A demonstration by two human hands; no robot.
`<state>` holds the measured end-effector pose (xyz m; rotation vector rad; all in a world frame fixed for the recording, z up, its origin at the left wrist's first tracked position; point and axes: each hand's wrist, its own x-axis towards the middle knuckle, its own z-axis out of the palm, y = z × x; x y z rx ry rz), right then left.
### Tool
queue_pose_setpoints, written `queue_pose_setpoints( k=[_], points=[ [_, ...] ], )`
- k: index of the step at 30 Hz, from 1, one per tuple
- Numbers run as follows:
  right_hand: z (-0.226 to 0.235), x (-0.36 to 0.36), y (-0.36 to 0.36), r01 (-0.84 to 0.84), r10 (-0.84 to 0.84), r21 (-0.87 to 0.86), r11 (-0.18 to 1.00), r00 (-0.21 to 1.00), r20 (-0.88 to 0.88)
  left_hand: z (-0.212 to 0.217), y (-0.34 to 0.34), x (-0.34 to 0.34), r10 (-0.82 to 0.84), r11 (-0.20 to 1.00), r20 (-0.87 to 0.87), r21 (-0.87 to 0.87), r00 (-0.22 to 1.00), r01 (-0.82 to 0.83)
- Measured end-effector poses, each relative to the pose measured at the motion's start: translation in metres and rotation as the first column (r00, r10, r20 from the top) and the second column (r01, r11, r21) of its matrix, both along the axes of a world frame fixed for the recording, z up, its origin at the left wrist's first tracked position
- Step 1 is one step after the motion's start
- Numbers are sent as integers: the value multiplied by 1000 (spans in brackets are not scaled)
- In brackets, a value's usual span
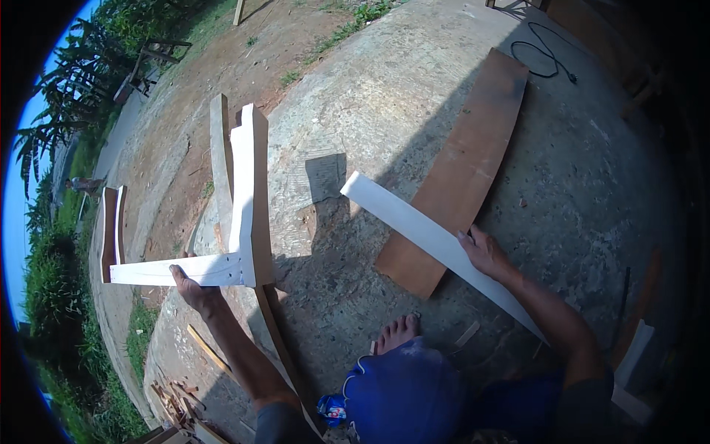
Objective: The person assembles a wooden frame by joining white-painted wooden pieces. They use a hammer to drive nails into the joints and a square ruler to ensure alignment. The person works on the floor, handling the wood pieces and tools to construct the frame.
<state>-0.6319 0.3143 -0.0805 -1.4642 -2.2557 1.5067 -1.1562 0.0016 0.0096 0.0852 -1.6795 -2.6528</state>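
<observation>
In my left hand is the pale crosspiece of a wooden frame, gripped near its middle with the thumb on top. A thick, notched upright joins its right end; two slimmer brown side pieces rise at its left end. Thin curved lines are drawn on the crosspiece, and small dark marks show near the upright. My right hand is closed round the edge of a long white board, tilted from upper left to lower right. The board's lower end passes behind my right forearm. Board and frame are apart.
A wide brown plank lies on the concrete beneath the white board. Behind the frame is a grey plank. Wood scraps lie at lower left, beside a blue packet near my bare foot. A black cable curls at upper right.
</observation>
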Motion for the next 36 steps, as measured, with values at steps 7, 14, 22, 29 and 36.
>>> queue_pose_setpoints(
  k=[7, 14, 22, 29, 36],
  points=[
    [-7, -1, 0, -7, 6, 43, 999, 1000, 24, -86, -82, 42, 58, 998, 351, -5, 934, -60],
    [1, -4, 0, 2, -3, 30, 1000, 998, 59, -119, -95, 43, 92, 995, 415, -62, 905, -73],
    [-3, 0, 15, 65, -69, 31, 997, 988, 139, -122, -108, 39, 137, 980, 524, -197, 840, -37],
    [-14, -8, 40, 241, -224, -106, 965, 963, 149, -41, -24, 187, -394, 441, -525, -828, 755, -346],
    [-12, -10, 23, 158, -152, -12, 987, 969, 194, -106, 98, 362, -923, -57, 89, -994, 375, 96]
  ],
)
